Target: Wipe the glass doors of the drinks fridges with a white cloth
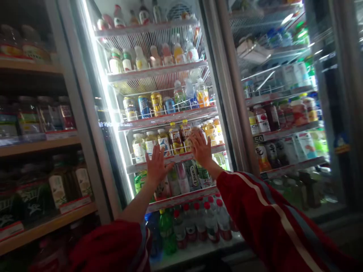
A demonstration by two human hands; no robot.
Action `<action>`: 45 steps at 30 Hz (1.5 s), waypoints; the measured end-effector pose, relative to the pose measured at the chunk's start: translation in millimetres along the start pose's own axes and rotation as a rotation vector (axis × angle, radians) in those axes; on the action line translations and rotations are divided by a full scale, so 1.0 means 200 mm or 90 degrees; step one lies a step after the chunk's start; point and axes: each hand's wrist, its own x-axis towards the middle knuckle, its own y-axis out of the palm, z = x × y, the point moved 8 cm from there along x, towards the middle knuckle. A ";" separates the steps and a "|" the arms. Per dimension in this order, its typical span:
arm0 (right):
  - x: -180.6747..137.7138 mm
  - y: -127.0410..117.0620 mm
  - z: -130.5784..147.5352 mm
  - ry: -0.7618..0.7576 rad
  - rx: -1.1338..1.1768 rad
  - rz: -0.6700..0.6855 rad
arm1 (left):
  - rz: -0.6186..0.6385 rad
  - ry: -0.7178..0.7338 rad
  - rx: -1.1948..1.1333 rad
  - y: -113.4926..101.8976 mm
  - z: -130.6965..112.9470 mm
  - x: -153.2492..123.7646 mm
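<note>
My left hand (157, 166) is open, with its fingers spread and thumb stretched out to the right, before the lower shelves of a lit drinks fridge. My right hand (202, 149) is raised a little higher, its fingers apart, in front of a row of bottles. A pale blur lies around its fingertips, and I cannot make out what it is. Behind the hands stand yellow-capped bottles (176, 139) and white-labelled bottles (138, 148). Whether either palm touches the fridge's glass is hard to tell. Both arms wear red sleeves with pale stripes.
Above are drink cans (157, 104) on a wire shelf (159, 71). Red-capped bottles (211, 223) and a green bottle (167, 230) stand at the bottom. A metal frame post (227, 75) separates another stocked fridge section. Wooden shelves (42, 145) with bottles stand at left.
</note>
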 end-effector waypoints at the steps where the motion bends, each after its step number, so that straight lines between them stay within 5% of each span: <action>1: -0.01 -0.01 -0.03 0.017 -0.007 -0.007 | -0.003 -0.013 0.004 0.00 -0.01 0.00; 8: -0.07 0.01 0.12 -0.147 0.025 0.063 | -0.010 -0.067 0.019 0.01 -0.04 0.01; 15: -0.06 -0.08 -0.28 0.104 -0.014 0.020 | -0.015 -0.063 0.008 0.00 -0.05 0.01; 22: -0.07 -0.06 -0.16 -0.036 0.012 0.058 | 0.004 0.021 -0.001 0.01 -0.19 0.05; 31: -0.19 -0.18 -0.62 0.189 -0.013 -0.043 | 0.013 -0.017 -0.002 0.02 -0.21 0.05; 40: -0.19 -0.05 -0.25 -0.012 0.031 0.061 | 0.070 0.021 -0.003 0.06 -0.31 0.06; 45: -0.15 -0.09 -0.40 0.103 0.013 0.023 | 0.073 0.030 -0.006 0.05 -0.30 0.06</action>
